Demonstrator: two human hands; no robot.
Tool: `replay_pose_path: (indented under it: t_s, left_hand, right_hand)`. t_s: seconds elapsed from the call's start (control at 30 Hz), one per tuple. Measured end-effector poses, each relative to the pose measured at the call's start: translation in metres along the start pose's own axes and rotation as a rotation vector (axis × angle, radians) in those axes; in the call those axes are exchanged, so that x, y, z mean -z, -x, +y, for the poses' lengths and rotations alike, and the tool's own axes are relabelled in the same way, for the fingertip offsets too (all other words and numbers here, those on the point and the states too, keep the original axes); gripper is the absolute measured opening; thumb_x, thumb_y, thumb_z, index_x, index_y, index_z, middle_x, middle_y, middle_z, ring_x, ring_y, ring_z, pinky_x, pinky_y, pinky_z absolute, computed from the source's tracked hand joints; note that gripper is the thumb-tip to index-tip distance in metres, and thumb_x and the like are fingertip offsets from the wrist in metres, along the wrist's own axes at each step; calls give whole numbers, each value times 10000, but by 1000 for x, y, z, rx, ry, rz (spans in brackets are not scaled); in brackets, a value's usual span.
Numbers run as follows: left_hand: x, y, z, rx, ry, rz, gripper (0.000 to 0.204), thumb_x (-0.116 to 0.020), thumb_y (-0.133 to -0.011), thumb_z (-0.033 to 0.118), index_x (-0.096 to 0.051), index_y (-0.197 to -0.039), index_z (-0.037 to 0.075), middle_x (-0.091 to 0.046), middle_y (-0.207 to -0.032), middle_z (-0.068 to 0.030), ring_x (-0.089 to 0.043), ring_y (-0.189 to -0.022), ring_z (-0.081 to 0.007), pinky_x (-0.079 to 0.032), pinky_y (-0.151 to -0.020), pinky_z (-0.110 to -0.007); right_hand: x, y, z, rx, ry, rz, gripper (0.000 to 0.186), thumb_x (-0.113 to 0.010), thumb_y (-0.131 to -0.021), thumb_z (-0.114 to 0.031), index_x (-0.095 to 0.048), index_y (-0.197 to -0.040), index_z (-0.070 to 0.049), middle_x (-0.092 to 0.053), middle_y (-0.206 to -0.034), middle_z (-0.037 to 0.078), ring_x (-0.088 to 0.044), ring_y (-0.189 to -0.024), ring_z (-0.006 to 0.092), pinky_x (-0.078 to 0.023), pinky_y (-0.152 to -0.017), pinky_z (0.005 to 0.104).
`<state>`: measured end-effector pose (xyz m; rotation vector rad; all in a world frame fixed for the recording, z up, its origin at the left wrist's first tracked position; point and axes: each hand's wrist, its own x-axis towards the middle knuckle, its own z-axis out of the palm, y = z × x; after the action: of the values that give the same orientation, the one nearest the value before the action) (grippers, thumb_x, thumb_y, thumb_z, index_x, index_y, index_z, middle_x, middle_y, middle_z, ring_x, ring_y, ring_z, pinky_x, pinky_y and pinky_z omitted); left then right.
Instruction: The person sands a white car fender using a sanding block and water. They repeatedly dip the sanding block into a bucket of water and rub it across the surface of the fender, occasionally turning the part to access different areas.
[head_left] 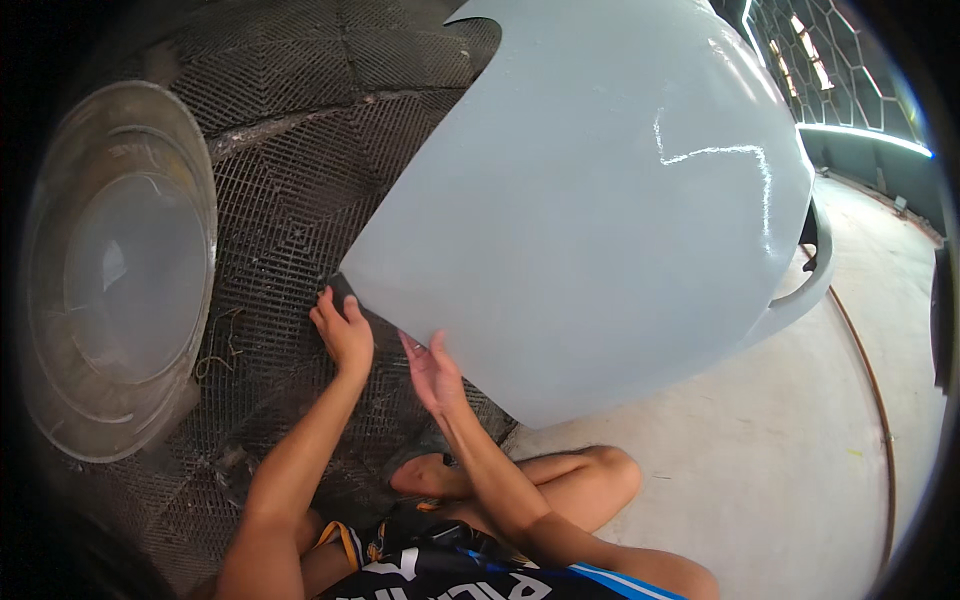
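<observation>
A large, smooth, light grey car body panel (560, 220) slants across the middle, its pointed corner toward me on the left. At that corner my left hand (345, 335) pinches a small dark flat piece (341, 287), which looks like sandpaper and lies against the panel's edge. Farther along the same edge, my right hand (435, 375) has its thumb by the rim and its other fingers partly hidden below, so it grips the panel's edge. Bright light reflections run across the panel's right part.
To the left stands a wide, round, translucent tub (120, 270) with cloudy liquid in it. Black ribbed floor mats (290, 200) lie under the left side, pale floor (740, 460) on the right. A brown hose (872, 390) runs along the pale floor. My folded legs are close below the panel.
</observation>
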<state>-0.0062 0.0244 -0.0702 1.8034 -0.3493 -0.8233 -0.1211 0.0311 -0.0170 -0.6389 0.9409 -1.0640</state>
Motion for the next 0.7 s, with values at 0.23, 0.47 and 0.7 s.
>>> replay_pose_path:
  t_s: [0.23, 0.47, 0.7]
  left_hand:
    - [-8, 8, -8, 130, 19, -52, 482, -597, -970, 201, -461, -1377, -20, -447, -1318, -271, -477, -1242, -452, -386, -1068, -503]
    - [-10, 13, -7, -94, -94, -18, 404, -561, -960, 152, -487, -1322, -10, -498, -1230, -278, -492, -1157, -436, -410, -998, -520]
    - [-12, 9, -1, 27, -87, 54, 496, -617, -930, 231, -494, -1358, 14, -491, -1191, -246, -545, -1104, -446, -478, -893, -541]
  right_hand:
    - [4, -1, -3, -9, -10, 16, 537, -627, -1003, -305, -417, -1454, -103, -505, -1463, 79, -449, -1378, 226, -313, -1206, 458]
    - [9, -4, -2, -30, -26, 143, 593, -612, -1001, -312, -369, -1486, -71, -468, -1503, 108, -442, -1385, 284, -355, -1189, 464]
    - [1, -10, -4, 46, 93, 54, 710, -630, -962, -443, -379, -1488, -37, -494, -1475, 142, -474, -1364, 315, -333, -1211, 461]
